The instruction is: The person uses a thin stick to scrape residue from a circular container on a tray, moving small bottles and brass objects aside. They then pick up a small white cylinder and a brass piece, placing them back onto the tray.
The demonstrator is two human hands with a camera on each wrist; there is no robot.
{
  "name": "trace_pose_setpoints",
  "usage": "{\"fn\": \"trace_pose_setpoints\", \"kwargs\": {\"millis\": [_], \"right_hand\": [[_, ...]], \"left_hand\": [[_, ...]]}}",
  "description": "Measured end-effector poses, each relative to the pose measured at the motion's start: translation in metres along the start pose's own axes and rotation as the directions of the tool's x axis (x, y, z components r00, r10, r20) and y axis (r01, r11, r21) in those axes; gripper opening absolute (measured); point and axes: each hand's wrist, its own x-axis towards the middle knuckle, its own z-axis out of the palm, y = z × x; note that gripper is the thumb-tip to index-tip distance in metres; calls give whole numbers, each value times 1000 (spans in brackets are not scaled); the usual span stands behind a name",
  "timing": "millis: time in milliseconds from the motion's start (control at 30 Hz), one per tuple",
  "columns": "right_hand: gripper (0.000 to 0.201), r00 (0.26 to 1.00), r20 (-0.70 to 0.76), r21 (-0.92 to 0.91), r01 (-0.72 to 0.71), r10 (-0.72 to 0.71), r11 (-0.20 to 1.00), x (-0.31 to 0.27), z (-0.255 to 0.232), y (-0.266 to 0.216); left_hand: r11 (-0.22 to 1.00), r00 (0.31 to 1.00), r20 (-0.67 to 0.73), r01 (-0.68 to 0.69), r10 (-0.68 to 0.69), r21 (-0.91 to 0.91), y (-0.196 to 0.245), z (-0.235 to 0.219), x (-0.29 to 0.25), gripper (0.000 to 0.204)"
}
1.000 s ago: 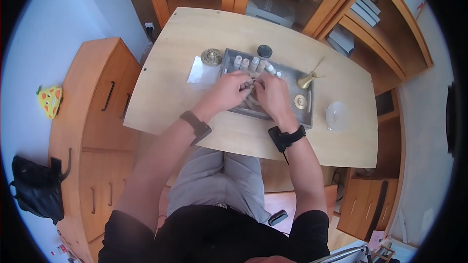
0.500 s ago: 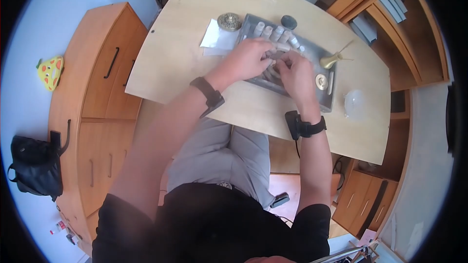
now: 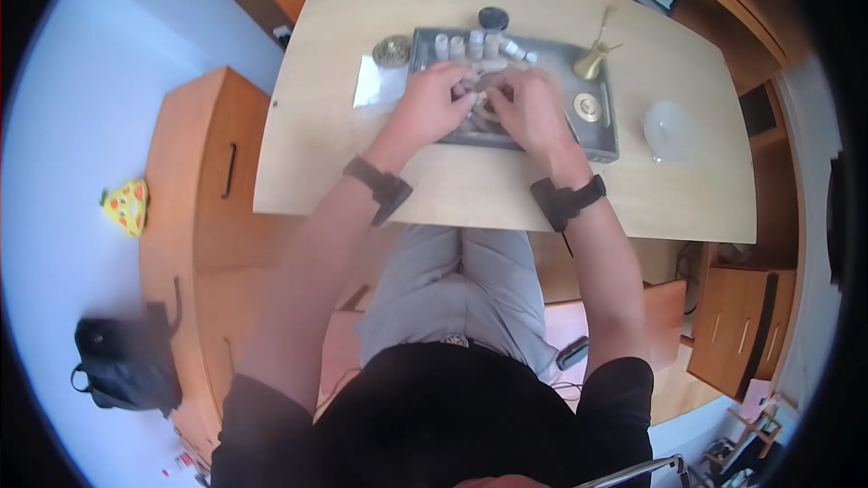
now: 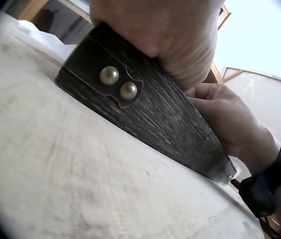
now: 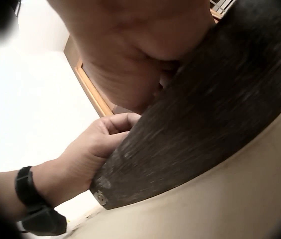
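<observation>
Both hands meet low over a dark rectangular tray (image 3: 595, 139) in the head view. My left hand (image 3: 427, 107) has its fingertips curled and drawn together above the tray's left half. Facing it, my right hand (image 3: 535, 110) pinches with thumb and fingers. Between the fingertips shows a small greyish piece (image 3: 489, 82), mostly covered; I cannot tell what it is. Several small bottles (image 3: 476, 43) line the tray's back edge, just beyond the fingers. Both wrist views see mainly the tray's dark wood-grained side (image 4: 165, 112), with brass studs at one corner, hiding the fingertips.
A brass vase (image 3: 589, 65) with thin tools and a round brass piece (image 3: 587, 107) occupy the tray's right end. A clear bowl (image 3: 666, 134) stands further right. An openwork metal lid (image 3: 391, 51) and white paper (image 3: 378, 83) lie left; a dark round item (image 3: 493, 18) sits behind.
The head view has swung, shifting the table in the picture. Both hands stay together over the tray, their fingers moving slightly around the small greyish piece.
</observation>
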Motion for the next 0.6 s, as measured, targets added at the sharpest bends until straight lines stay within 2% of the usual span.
{"fn": "trace_pose_setpoints", "kwargs": {"millis": [33, 133, 167, 400, 433, 600], "right_hand": [[12, 997, -25, 23, -75, 75, 997, -2, -2, -1], [17, 970, -167, 210, -139, 176, 968, -1, 6, 13], [20, 957, -100, 319, -227, 271, 920, 0, 0, 7], [15, 966, -143, 227, -179, 214, 957, -6, 0, 10], [11, 972, -192, 176, -103, 136, 979, -7, 2, 12], [7, 975, -154, 132, -142, 162, 981, -10, -2, 6]], "left_hand": [[1000, 1000, 6, 5, -5, -20, -2, 1, -1, 22], [996, 1000, -20, 13, -15, -85, -4, 4, -1, 24], [997, 1000, -20, 6, -8, -78, -6, 4, -1, 24], [998, 999, 25, 49, -48, -29, 10, -3, 0, 22], [998, 998, 26, 58, -57, -34, 10, -3, 0, 22], [999, 999, 23, 48, -48, -17, 8, -1, -1, 23]]}}
